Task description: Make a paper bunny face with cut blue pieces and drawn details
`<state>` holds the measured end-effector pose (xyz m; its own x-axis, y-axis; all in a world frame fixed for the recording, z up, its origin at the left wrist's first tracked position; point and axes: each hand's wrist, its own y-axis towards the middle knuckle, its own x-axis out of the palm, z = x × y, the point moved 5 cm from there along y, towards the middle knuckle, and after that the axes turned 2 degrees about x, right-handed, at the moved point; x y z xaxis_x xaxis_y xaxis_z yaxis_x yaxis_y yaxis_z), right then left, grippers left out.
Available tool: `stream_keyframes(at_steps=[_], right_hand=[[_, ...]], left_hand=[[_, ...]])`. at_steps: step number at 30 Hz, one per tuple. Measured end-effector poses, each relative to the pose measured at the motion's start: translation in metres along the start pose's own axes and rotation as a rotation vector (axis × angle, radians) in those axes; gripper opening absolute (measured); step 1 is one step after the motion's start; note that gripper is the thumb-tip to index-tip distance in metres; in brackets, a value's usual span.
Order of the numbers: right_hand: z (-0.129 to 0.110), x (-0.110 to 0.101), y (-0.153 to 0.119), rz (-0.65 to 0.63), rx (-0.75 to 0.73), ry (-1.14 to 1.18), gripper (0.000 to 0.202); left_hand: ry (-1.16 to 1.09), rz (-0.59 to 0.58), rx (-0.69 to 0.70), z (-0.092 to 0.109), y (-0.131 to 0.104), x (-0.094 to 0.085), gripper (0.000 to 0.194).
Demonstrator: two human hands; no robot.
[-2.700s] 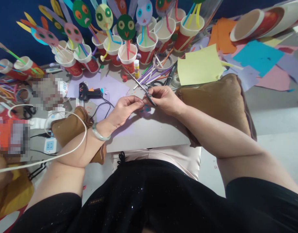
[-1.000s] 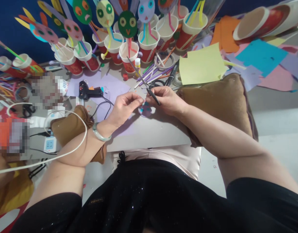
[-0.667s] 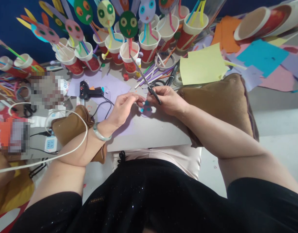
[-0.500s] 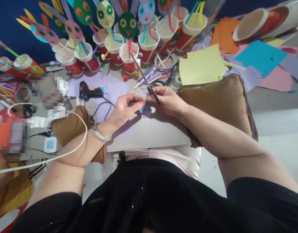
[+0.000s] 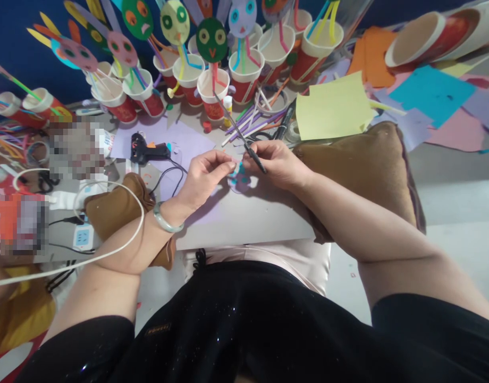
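My left hand (image 5: 207, 175), with a pale bangle on its wrist, is closed in a pinch on a tiny pinkish piece (image 5: 235, 161). Facing it, my right hand (image 5: 278, 162) is closed around a long, thin grey tool with a black handle (image 5: 255, 158); its tip slants up and away toward the cups. The exact kind of tool is unclear. Just below my fingertips, a small purple paper piece with blue spots (image 5: 239, 183) lies on the table. A black glue gun (image 5: 149, 150) rests on purple paper left of my hands.
Red paper cups (image 5: 211, 98) with straw-and-paper figures line the back. Loose straws (image 5: 246, 125) and a glue stick (image 5: 227, 108) lie before them. A brown cushion (image 5: 352, 170) sits under my right forearm, coloured paper (image 5: 332, 109) behind it. A white cable (image 5: 125, 260) crosses my left arm.
My fingertips have drawn slightly apart, and more of the spotted purple piece shows beneath them. The tool has shifted a little to the right with my right hand.
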<state>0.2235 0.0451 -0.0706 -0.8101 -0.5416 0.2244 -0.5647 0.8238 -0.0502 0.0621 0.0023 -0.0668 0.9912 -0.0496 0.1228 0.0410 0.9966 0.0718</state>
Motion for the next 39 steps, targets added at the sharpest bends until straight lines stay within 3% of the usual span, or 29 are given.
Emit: stream_keyframes(at_steps=[8, 14, 22, 39], right_hand=[[-0.044, -0.035, 0.001, -0.034, -0.197, -0.653, 0.050], [-0.047, -0.041, 0.004, -0.145, -0.294, -0.966, 0.054], [-0.039, -0.038, 0.001, -0.192, -0.368, -1.111, 0.049], [-0.036, -0.040, 0.001, -0.239, -0.410, -1.125, 0.039]], left_hand=[[0.110, 0.005, 0.079, 0.003, 0.005, -0.009, 0.012], [0.192, -0.022, 0.199, 0.010, 0.005, -0.012, 0.016], [0.251, -0.036, 0.237, 0.008, 0.006, -0.013, 0.011], [0.324, -0.031, 0.304, 0.016, 0.007, -0.015, 0.014]])
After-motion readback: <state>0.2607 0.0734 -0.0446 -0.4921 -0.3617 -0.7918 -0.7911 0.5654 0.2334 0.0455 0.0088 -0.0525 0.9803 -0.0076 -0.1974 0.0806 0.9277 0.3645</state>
